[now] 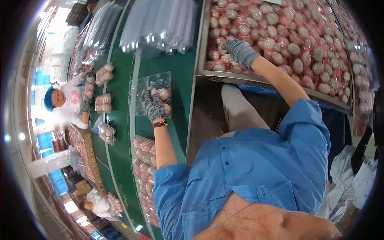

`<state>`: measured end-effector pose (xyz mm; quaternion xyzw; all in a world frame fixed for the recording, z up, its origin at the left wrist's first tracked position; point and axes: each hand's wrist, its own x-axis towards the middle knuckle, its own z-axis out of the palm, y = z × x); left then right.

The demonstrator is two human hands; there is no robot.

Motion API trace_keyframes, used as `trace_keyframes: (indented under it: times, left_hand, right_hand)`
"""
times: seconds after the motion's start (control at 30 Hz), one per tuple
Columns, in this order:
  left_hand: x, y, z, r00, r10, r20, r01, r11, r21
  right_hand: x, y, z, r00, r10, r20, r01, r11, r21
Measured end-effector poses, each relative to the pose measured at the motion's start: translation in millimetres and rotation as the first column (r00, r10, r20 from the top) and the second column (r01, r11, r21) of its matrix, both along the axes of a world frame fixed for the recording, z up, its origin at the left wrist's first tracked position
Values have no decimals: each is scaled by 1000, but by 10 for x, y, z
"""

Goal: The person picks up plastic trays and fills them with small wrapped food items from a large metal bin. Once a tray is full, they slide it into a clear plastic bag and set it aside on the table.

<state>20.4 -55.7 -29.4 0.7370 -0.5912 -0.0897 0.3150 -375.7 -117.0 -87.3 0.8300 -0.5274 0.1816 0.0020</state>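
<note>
My left hand, in a grey striped knit glove, is over a clear plastic clamshell pack on the green table. Its fingers curl down onto egg-shaped balls in clear film with red print; one wrapped ball shows beside them. The pack's lid is folded open. My right hand, gloved alike, is in a metal tray heaped with wrapped balls. Its fingers are bent and close together on balls at the tray's left side; what lies under them is mostly hidden.
Stacks of clear plastic packs lie at the table's far end. Filled packs line the table near my left arm. Across the green table, a co-worker handles a filled pack. Another person is at lower left.
</note>
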Motion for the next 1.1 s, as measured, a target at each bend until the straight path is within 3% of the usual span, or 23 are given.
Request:
trace_keyframes:
  times: [0.03, 0.1, 0.13, 0.17, 0.23, 0.27, 0.3, 0.37, 0.4, 0.47, 0.53, 0.57, 0.6, 0.63, 0.67, 0.7, 0.77, 0.8, 0.83, 0.87, 0.9, 1.03, 1.1]
  left_hand:
    - [-27, 17, 33, 998, 10, 62, -10, 1000, 7]
    - [-150, 96, 140, 1000, -23, -13, 23, 999, -26]
    - [-80, 49, 49, 995, -69, 67, 70, 997, -13]
    - [-154, 26, 117, 977, -119, 178, 119, 993, 13]
    - [-204, 37, 169, 862, -121, 493, 145, 989, -11]
    - [-224, 95, 330, 904, -28, 426, 29, 1000, 5]
    - [-254, 137, 492, 930, 73, 360, -88, 996, 26]
    - [-216, 246, 623, 933, 166, 319, -182, 983, 20]
    - [-130, 143, 577, 968, 136, 210, -182, 959, 218]
    - [-39, 161, 302, 964, 245, 106, -252, 966, 52]
    - [-134, 140, 236, 960, 252, 119, -251, 968, -23]
    - [-138, 195, 526, 969, 201, 142, -225, 958, 180]
    - [-179, 296, 653, 934, 126, 334, -171, 979, 108]
    - [-175, 275, 679, 954, 107, 281, -142, 984, 104]
    - [-143, 150, 340, 914, 81, 398, -107, 993, 42]
    - [-153, 163, 346, 904, 40, 425, -70, 996, 56]
    - [-131, 151, 232, 889, -5, 458, 36, 998, -58]
    - [-99, 80, 91, 890, -13, 456, 80, 989, -128]
    - [-72, 95, 1, 963, 24, 269, 24, 984, -174]
    - [-102, 85, 10, 995, 22, 94, -12, 994, -106]
    - [-74, 65, 70, 997, 47, 60, -48, 999, 14]
    - [-129, 82, 177, 990, 117, 73, -122, 989, 79]
    - [-143, 106, 233, 983, 116, 142, -128, 989, 78]
  right_hand:
    - [55, -243, -146, 975, 45, -217, -52, 998, -27]
    - [91, -582, -385, 881, 193, -433, -156, 980, 120]
    - [57, -682, -722, 897, 135, -421, -113, 991, 76]
    - [-23, -818, -923, 894, 202, -400, -232, 972, -26]
    - [164, -953, -731, 854, 234, -465, -72, 938, 340]
    - [-29, -1161, -1181, 790, 243, -562, -193, 970, 148]
    - [-166, -1286, -1358, 530, 269, -804, -368, 927, 68]
    - [17, -1157, -892, 737, 293, -609, -124, 944, 305]
    - [-9, -1220, -916, 743, 298, -599, -187, 952, 242]
    - [-227, -1405, -1086, 696, 300, -653, -181, 952, 245]
    - [-34, -1054, -466, 788, 268, -554, -104, 946, 308]
    - [-6, -864, -183, 835, 210, -509, -26, 938, 345]
    - [-155, -842, -181, 893, 221, -391, -58, 920, 387]
    - [-417, -914, -425, 945, 139, -297, -25, 935, 355]
    - [-662, -995, -660, 980, 62, -189, 3, 946, 323]
    - [-787, -961, -621, 989, -117, 94, 47, 838, 543]
    - [-928, -769, -577, 803, -288, 521, -129, 770, 625]
    - [-938, -615, -481, 546, -385, 744, -373, 684, 627]
    - [-957, -436, -363, 190, -510, 839, -633, 589, 502]
    - [-905, -268, -263, -30, -571, 820, -782, 524, 336]
    - [-825, -177, -200, -68, -608, 791, -797, 510, 324]
    - [-217, 174, 213, -267, -638, 722, -799, 566, 205]
    - [-22, 247, 427, 217, -176, 960, -635, 721, 275]
